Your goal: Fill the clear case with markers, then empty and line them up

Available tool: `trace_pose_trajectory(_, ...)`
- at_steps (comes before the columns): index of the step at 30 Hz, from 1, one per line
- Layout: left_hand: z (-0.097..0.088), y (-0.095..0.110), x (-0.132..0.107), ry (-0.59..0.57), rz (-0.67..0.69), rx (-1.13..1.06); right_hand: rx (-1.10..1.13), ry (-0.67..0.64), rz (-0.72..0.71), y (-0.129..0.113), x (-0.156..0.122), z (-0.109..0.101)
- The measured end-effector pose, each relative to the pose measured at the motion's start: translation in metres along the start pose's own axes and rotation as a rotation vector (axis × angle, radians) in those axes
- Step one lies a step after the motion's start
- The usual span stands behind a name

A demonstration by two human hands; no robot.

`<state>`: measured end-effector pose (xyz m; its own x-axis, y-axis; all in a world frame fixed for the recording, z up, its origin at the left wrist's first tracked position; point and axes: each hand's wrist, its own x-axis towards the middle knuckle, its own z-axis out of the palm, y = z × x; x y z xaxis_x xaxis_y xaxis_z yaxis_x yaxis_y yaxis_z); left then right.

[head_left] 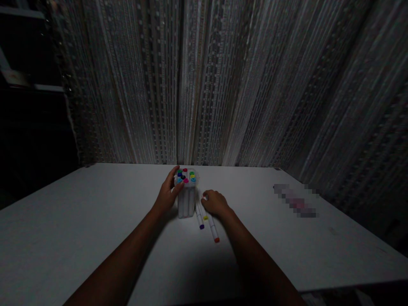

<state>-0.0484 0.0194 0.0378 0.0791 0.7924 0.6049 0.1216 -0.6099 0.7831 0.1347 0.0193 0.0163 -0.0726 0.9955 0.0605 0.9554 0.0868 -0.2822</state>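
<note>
A clear plastic marker case (186, 202) stands upright on the white table, holding several markers with their coloured ends up: green, red, blue, black, pink and yellow. My left hand (167, 191) is wrapped round its left side, thumb at the front near the top. To the right of the case lie three white markers: one with a purple end (201, 226), one with a yellow end (205, 217) and one with a red-orange end (216, 239). Over their far ends, my right hand (216, 202) has its fingers curled and closed on a marker; which one is hard to see.
The white table (105, 221) runs back to a hanging string curtain (197, 85). At the right lies a blurred, pixelated item (295, 202). Dark furniture (32, 114) stands beyond the table at the left. The light is dim.
</note>
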Motion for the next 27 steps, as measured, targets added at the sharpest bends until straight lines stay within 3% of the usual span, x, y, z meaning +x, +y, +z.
trace_pose_trajectory(7,0.002,-0.003,-0.003,-0.098,-0.037,-0.047,-0.025,0.01,0.013,0.001,0.0,0.002)
trace_pose_trajectory(18,0.002,0.0,-0.006,-0.103,-0.082,-0.072,0.025,0.121,0.02,0.001,0.003,-0.002)
trace_pose_trajectory(22,0.0,0.001,-0.005,-0.114,-0.091,-0.073,0.233,0.24,-0.007,-0.005,0.004,-0.028)
trace_pose_trajectory(27,-0.002,0.001,-0.005,-0.13,-0.081,-0.094,0.536,0.548,-0.099,-0.014,-0.008,-0.087)
